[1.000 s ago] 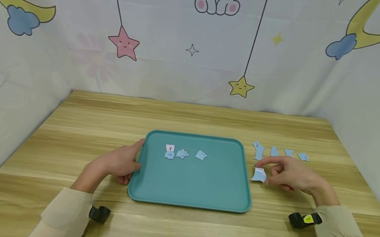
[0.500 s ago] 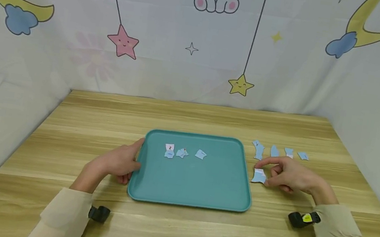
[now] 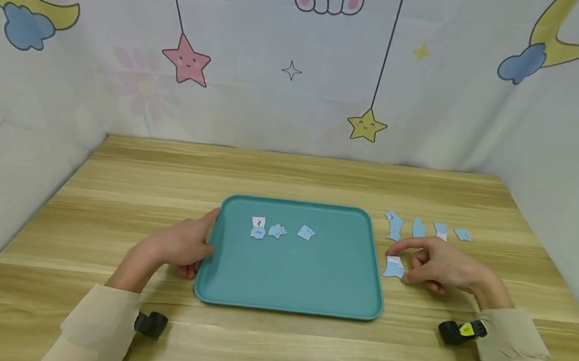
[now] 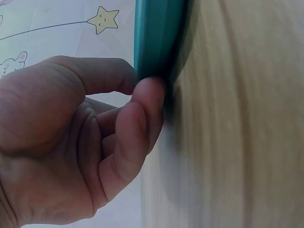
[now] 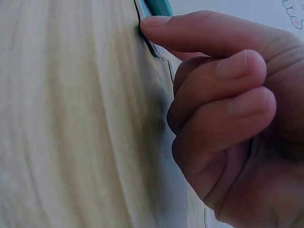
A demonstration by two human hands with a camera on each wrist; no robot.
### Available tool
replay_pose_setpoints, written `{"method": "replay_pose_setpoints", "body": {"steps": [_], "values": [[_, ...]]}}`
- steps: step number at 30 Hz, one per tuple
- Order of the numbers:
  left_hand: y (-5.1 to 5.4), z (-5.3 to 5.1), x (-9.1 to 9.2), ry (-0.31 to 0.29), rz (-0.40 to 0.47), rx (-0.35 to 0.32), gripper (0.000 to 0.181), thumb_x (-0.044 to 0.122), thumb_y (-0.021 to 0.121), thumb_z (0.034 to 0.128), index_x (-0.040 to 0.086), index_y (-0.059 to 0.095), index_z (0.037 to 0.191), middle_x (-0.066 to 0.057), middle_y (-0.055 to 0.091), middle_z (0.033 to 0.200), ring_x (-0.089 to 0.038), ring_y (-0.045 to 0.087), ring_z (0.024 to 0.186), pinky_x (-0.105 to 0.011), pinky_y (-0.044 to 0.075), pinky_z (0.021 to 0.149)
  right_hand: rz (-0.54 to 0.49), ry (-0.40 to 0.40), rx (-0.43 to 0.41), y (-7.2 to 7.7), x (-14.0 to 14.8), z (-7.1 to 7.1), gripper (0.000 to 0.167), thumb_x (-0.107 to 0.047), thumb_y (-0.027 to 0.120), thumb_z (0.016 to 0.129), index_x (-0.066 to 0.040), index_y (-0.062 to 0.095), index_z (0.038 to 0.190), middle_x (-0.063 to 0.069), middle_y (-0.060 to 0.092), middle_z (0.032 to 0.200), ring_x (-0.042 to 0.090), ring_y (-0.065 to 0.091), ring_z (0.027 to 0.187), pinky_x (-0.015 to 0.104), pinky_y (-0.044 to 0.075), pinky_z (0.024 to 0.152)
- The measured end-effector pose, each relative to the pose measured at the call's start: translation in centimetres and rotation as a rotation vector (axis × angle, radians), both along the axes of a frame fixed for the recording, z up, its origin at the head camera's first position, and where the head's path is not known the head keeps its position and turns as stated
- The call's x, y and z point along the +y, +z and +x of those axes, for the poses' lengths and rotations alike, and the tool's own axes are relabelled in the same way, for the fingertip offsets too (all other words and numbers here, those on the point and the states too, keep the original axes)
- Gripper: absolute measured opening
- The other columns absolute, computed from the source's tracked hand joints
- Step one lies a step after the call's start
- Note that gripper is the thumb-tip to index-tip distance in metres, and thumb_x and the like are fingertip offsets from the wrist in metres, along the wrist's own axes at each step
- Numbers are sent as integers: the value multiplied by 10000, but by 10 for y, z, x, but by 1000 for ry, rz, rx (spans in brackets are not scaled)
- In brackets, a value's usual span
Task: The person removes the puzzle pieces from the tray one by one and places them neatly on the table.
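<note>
The left hand [image 3: 179, 245] holds the left edge of a teal tray [image 3: 293, 278]; in the left wrist view that hand [image 4: 71, 133] has its fingertips at the tray's rim [image 4: 159, 38]. Just outside the tray's right edge lies a blue and white paper piece [image 3: 395, 268]. The right hand [image 3: 440, 264] pinches it between index finger and thumb, one at its top edge and one at its lower right corner. Seen from the right wrist, the other fingers of this hand [image 5: 228, 95] are curled, and the piece is mostly hidden.
Inside the tray, near its upper left, lie a white and blue piece [image 3: 258, 227], a cluster of blue pieces [image 3: 277, 231] and a single piece [image 3: 307, 232]. Beyond the right hand are several more pieces, the longest [image 3: 395, 225] nearest the tray. Printed cloth walls surround the wooden table [image 3: 266, 354].
The head view has tipped down a little. Both hands keep nearly the same places, and the piece at the right hand has shifted only slightly, if at all.
</note>
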State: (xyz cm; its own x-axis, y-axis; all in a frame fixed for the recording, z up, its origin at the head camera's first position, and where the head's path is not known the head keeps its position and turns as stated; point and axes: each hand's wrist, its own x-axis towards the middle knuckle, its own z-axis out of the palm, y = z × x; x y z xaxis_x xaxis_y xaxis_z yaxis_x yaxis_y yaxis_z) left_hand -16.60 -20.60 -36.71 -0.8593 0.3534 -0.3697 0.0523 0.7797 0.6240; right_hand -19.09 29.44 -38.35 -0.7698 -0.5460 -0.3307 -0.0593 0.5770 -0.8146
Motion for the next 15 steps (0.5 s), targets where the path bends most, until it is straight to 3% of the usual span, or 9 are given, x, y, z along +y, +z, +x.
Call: {"method": "replay_pose_setpoints", "body": {"steps": [8, 15], "values": [[1, -1, 0, -2, 0, -2, 872, 14, 499, 988, -19, -32, 1679, -90, 613, 570, -153, 616, 435, -322, 584, 476, -12, -33, 8, 4, 4, -1, 578, -103, 808, 889, -56, 615, 1432, -37, 448, 644, 86, 440, 469, 242, 442, 455], [0, -1, 0, 2, -5, -5, 871, 19, 498, 988, -16, -29, 1680, -90, 616, 575, -152, 615, 438, -319, 583, 477, -65, -133, 102, 7, 1, -2, 515, -120, 775, 935, -72, 616, 1422, -20, 480, 677, 117, 432, 467, 298, 428, 445]]}}
